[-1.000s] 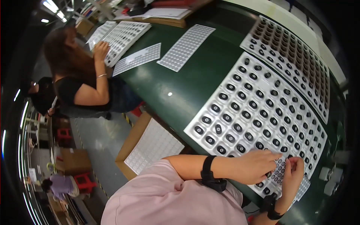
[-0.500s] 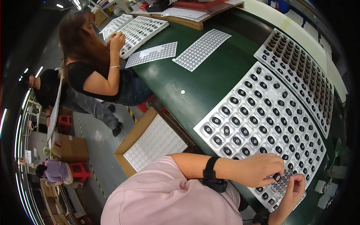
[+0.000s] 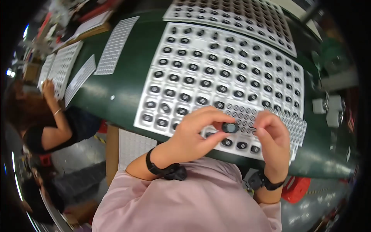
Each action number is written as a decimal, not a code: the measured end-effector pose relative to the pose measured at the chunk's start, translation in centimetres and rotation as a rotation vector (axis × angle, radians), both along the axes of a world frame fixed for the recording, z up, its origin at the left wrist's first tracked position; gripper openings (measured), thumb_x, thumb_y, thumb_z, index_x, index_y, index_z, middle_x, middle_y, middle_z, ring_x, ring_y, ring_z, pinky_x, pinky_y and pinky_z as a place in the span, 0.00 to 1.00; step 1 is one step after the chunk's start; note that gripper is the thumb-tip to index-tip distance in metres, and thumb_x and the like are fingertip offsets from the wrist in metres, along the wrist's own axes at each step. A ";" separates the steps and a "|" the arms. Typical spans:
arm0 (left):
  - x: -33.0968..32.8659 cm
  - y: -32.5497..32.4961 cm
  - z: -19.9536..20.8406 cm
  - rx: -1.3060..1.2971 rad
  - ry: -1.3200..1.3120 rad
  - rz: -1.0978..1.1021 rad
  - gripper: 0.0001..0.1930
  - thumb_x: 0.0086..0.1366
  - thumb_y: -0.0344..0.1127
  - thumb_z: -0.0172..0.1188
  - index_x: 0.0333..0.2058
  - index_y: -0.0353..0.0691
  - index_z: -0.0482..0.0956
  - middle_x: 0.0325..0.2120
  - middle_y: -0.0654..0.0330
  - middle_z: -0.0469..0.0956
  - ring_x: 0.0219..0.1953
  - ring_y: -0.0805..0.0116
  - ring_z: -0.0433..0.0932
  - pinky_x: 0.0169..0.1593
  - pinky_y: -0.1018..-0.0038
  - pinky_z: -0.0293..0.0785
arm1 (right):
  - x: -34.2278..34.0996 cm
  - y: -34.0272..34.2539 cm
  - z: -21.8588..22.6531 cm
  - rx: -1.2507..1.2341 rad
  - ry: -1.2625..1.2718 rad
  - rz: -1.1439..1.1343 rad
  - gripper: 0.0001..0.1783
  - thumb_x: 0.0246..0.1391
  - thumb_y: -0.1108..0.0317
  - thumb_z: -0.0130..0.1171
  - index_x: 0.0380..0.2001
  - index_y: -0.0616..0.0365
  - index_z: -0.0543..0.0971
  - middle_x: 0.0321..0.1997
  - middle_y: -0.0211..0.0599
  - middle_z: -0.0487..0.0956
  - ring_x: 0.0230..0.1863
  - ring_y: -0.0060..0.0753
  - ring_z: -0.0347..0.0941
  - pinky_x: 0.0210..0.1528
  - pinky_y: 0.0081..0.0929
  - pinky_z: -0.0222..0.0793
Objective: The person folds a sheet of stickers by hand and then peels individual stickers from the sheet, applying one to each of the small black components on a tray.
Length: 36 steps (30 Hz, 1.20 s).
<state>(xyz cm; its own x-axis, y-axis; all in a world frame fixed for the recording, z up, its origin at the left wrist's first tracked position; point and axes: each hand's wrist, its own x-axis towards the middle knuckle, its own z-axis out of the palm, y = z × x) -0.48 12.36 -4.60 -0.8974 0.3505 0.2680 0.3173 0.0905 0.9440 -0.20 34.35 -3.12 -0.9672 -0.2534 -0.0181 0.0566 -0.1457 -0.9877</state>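
The left hand (image 3: pixel 197 133) pinched a black part (image 3: pixel 230 127) over the tray (image 3: pixel 199 43); the right hand (image 3: pixel 275 141) hung apart, its hold unclear; a sheet (image 3: pixel 242 115) covered some of the tray; another tray (image 3: pixel 169 16) lay beyond.

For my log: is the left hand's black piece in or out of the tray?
Out: the left hand pinches the black piece above the white tray.

1 L hand (image 3: pixel 195 133) + 1 R hand (image 3: pixel 275 135) = 2, both bare. 2 blk wrist straps (image 3: pixel 164 169). 1 blk rounded pc (image 3: pixel 230 127) in L hand. 1 front wht tray (image 3: pixel 143 116) + 1 rear wht tray (image 3: pixel 168 16); 8 blk oval inserts (image 3: pixel 158 74) down front tray's L edge, full ct unclear. 2 loose printed sheets (image 3: pixel 118 46) at L. 3 pale blocks (image 3: pixel 334 119) far R. Min 2 co-workers (image 3: pixel 50 135).
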 end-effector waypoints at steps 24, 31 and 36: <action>0.3 1.2 -0.6 -0.025 0.029 -0.031 0.15 0.50 0.16 0.64 0.39 0.29 0.77 0.35 0.53 0.78 0.36 0.68 0.77 0.41 0.75 0.74 | 0.3 -0.9 0.0 0.125 -0.005 0.074 0.03 0.55 0.75 0.58 0.30 0.62 0.73 0.33 0.29 0.72 0.34 0.19 0.65 0.39 0.19 0.63; 0.3 1.3 -0.6 -0.039 0.039 -0.029 0.15 0.50 0.16 0.63 0.39 0.29 0.77 0.35 0.53 0.78 0.36 0.68 0.77 0.42 0.74 0.74 | 0.4 -1.2 -0.4 0.167 0.067 0.031 0.04 0.54 0.75 0.60 0.29 0.61 0.74 0.31 0.28 0.72 0.31 0.18 0.65 0.36 0.18 0.63; 0.3 1.4 -0.7 -0.034 0.042 -0.020 0.15 0.50 0.16 0.63 0.39 0.29 0.77 0.35 0.53 0.78 0.37 0.67 0.77 0.42 0.74 0.74 | 0.6 -1.3 -0.2 0.176 0.047 0.017 0.04 0.53 0.78 0.58 0.29 0.61 0.73 0.34 0.31 0.71 0.36 0.21 0.65 0.41 0.20 0.62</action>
<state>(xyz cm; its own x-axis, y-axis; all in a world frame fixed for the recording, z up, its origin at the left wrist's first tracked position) -0.19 13.76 -5.27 -0.8783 0.3780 0.2928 0.3585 0.1154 0.9264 0.39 33.01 -3.34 -0.9635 -0.2669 -0.0183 0.0105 0.0307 -0.9995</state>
